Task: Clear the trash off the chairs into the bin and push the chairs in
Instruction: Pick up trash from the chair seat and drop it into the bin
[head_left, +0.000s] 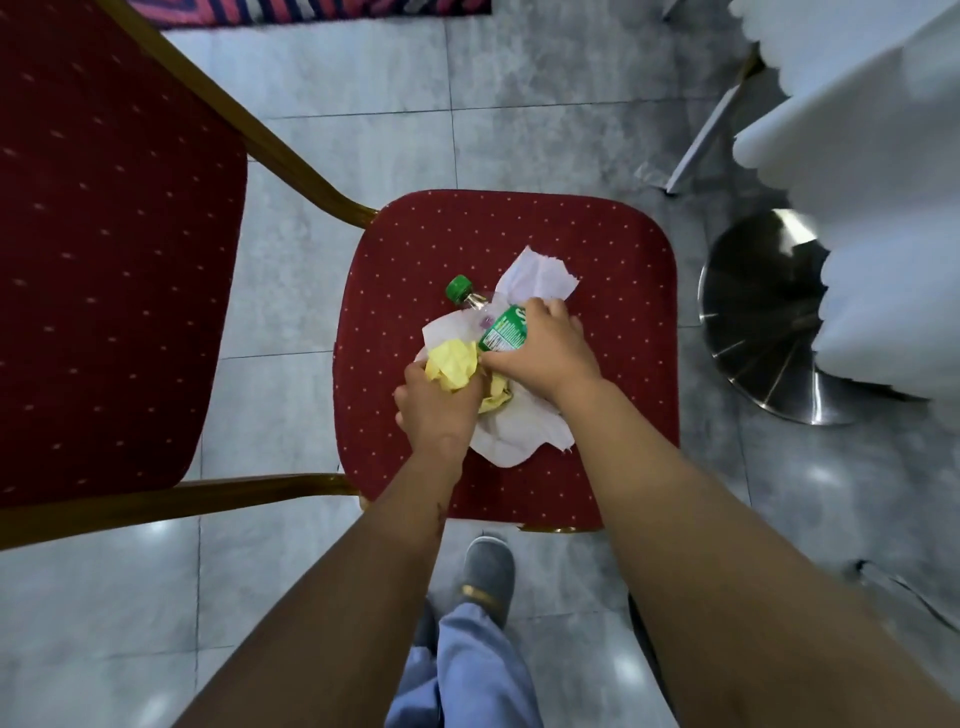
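Observation:
A red dotted chair seat (613, 249) lies below me, its backrest (93, 249) at the left. On the seat lie white tissue sheets (540, 275), crumpled yellow paper (453, 364) and a clear plastic bottle with a green cap (460, 287) and green label. My left hand (434, 410) grips the yellow paper. My right hand (545, 345) grips the bottle around its label. More white tissue (514, 431) spreads under both hands.
A round steel bin (753, 322) stands on the tiled floor right of the chair, partly under a white tablecloth (872, 182). A metal table leg (706, 135) slants behind it. My grey slipper (485, 571) is just in front of the seat.

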